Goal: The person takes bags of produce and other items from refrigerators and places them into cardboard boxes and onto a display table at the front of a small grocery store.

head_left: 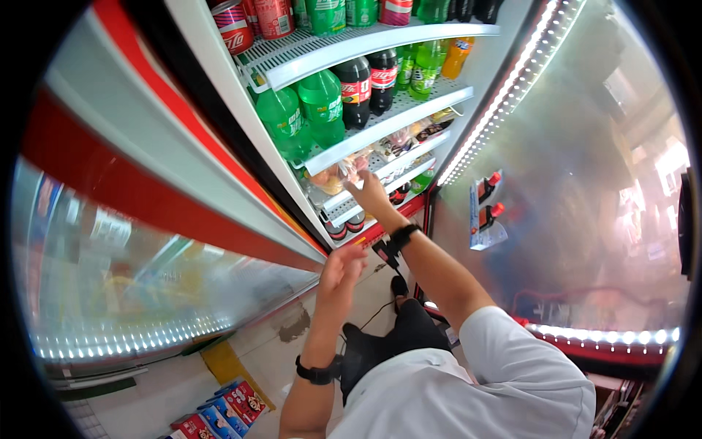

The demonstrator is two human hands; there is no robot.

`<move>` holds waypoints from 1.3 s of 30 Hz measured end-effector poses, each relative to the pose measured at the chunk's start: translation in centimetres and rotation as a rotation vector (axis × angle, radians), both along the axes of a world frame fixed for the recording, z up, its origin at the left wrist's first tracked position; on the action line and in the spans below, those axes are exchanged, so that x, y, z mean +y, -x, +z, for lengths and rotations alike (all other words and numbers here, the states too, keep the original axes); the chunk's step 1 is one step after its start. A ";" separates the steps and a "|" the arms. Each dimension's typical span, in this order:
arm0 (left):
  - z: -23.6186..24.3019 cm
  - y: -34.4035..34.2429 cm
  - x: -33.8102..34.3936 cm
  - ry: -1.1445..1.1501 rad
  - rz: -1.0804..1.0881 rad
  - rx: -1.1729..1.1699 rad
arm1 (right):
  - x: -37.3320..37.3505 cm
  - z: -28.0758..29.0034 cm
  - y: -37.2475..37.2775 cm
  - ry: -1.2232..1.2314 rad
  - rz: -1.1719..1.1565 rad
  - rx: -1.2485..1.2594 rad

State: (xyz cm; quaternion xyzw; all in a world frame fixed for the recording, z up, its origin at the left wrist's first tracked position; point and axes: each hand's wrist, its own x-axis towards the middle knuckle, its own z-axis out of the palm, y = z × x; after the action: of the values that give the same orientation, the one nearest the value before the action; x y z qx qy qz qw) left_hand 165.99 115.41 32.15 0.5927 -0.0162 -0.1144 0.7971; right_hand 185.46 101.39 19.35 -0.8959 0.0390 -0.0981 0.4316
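Observation:
My right hand (370, 193) reaches into the open drinks fridge at a low shelf, its fingers closed at the edge of a clear plastic bag (357, 165) of food. What exactly lies between the fingertips is partly hidden. Beside it on the same shelf sits another clear bag (327, 180) with something orange-yellow inside. My left hand (341, 274) hangs in front of the fridge's lower left edge, holding nothing, fingers loosely bent and apart. Each wrist wears a black band.
Green bottles (322, 106) and dark cola bottles (355, 91) stand on the shelf above, cans (274, 18) higher up. An open glass door (556, 219) with a hook-like red-and-black fitting is on the right; another glass door (124, 263) on the left. Colourful boxes (234, 410) lie on the floor.

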 end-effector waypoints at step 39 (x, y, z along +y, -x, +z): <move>-14.4 -3.3 -4.7 0.432 -0.066 0.682 | -3.5 -1.4 5.9 -0.072 0.281 0.074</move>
State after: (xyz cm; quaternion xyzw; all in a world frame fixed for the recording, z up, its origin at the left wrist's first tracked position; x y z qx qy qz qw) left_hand 169.24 110.73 17.80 0.3387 0.2065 -0.3237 0.8590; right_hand 179.58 97.88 17.93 -0.8794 -0.0675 -0.0021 0.4714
